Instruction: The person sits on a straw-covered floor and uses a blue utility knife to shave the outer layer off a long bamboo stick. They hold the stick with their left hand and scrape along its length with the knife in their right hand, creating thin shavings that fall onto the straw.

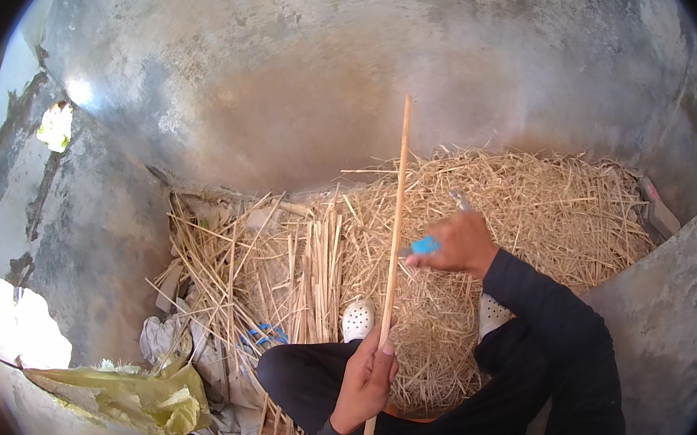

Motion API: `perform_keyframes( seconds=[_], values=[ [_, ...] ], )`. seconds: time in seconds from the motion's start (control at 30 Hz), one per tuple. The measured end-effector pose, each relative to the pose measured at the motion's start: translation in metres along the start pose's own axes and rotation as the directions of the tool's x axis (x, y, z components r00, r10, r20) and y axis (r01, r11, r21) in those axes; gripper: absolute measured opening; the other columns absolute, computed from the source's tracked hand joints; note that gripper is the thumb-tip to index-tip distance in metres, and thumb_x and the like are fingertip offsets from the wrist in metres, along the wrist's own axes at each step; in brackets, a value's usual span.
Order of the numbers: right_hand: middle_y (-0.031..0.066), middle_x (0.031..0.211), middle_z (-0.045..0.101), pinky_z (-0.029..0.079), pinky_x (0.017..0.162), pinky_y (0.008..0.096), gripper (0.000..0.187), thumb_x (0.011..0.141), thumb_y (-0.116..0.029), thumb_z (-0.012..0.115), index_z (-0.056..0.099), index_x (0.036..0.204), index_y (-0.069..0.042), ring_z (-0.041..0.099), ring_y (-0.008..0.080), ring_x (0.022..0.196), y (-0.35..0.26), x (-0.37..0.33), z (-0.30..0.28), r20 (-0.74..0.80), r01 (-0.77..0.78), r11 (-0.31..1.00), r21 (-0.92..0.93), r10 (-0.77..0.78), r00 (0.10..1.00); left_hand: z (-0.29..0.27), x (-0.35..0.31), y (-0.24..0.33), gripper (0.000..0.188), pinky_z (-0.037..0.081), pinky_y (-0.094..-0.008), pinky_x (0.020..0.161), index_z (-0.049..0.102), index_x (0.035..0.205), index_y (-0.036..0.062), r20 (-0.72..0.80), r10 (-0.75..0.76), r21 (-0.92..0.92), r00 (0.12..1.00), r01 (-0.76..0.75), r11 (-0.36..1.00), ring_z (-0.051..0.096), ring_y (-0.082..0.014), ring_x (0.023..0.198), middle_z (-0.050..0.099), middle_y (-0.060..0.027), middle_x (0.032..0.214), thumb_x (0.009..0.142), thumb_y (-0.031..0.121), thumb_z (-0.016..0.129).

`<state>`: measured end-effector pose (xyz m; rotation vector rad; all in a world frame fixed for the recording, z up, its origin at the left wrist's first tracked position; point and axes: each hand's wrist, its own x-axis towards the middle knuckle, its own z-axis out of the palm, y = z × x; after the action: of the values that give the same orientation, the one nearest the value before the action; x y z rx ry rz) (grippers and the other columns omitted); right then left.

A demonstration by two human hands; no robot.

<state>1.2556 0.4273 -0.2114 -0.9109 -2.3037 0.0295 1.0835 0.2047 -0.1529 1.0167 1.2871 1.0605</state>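
A long, thin, pale stick [399, 212], likely bamboo or wood, slants up and away from my lap. My left hand [368, 382] is closed around its lower part, thumb on top. To the right of the stick, my right hand [457, 243] is closed on a blue-handled tool [425, 245]. Fingers hide most of that tool, and its kind does not show clearly. A small grey metal piece [460, 200] shows just beyond the right hand; whether it belongs to the tool I cannot tell. The tool's near end is close to the stick; I cannot tell whether they touch.
Curly shavings [532, 208] cover the ground ahead and to the right. Split strips [315, 267] lie in a bundle at left, beside blue cord [265, 335], grey cloth [232, 417] and a yellowish sack [130, 394]. Concrete walls [351, 74] enclose the space. My white clogs [358, 319] rest among the shavings.
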Motion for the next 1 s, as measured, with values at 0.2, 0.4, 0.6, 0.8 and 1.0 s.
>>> perform_keyframes(
  seconds=[0.2,0.4,0.6,0.8,1.0],
  values=[
    [0.0049,0.042,0.048,0.039,0.038,0.0367,0.071,0.082,-0.077,0.05,0.057,0.053,-0.013,0.05,0.0226,0.036,-0.016,-0.007,-0.006,0.14,-0.066,0.998,-0.008,0.067,0.988,0.015,-0.003,0.019,0.044,0.027,-0.0179,0.047,0.042,0.141,-0.0014,0.058,0.053,-0.023,0.997,-0.051,0.998,0.036,-0.0019,0.053,0.041,0.0066,0.068,0.103,0.022,0.047],
    [0.0041,0.042,0.048,0.038,0.039,0.0362,0.075,0.079,-0.082,0.048,0.055,0.053,-0.012,0.051,0.0211,0.037,-0.004,-0.005,-0.023,0.016,-0.147,0.965,0.217,0.147,0.989,0.001,0.01,0.012,0.046,0.026,-0.0178,0.048,0.04,0.144,-0.0005,-0.048,0.106,-0.045,0.993,-0.108,0.993,0.033,-0.0013,0.052,0.039,0.0076,0.064,0.104,0.022,0.045],
    [0.005,0.041,0.047,0.036,0.036,0.0339,0.072,0.077,-0.079,0.055,0.051,0.05,-0.013,0.047,0.0204,0.033,-0.009,0.001,-0.013,-0.15,0.018,0.992,0.122,0.001,0.989,0.012,0.01,0.006,0.045,0.028,-0.0186,0.051,0.04,0.143,-0.0015,-0.031,0.068,-0.011,0.997,-0.068,0.998,0.034,-0.0015,0.056,0.039,0.0072,0.066,0.104,0.019,0.046],
    [0.0008,0.04,0.045,0.036,0.035,0.0321,0.072,0.077,-0.081,0.053,0.057,0.051,-0.014,0.045,0.0158,0.032,-0.022,0.002,-0.017,-0.172,0.172,0.976,0.13,-0.149,0.974,0.011,0.011,0.01,0.041,0.03,-0.019,0.055,0.042,0.143,0.0022,-0.017,0.037,0.025,0.999,-0.037,0.999,0.036,-0.0024,0.061,0.039,0.006,0.069,0.104,0.016,0.044],
    [-0.0028,0.039,0.043,0.031,0.033,0.0311,0.073,0.078,-0.084,0.048,0.059,0.052,-0.016,0.04,0.013,0.031,0.035,0.006,-0.009,-0.102,-0.137,0.991,-0.009,0.135,0.986,0.014,0.001,0.009,0.044,0.031,-0.0185,0.056,0.041,0.141,-0.0038,0.042,0.007,0.13,0.999,-0.012,0.991,0.035,-0.0023,0.063,0.04,0.0061,0.072,0.104,0.018,0.046]
  ],
)
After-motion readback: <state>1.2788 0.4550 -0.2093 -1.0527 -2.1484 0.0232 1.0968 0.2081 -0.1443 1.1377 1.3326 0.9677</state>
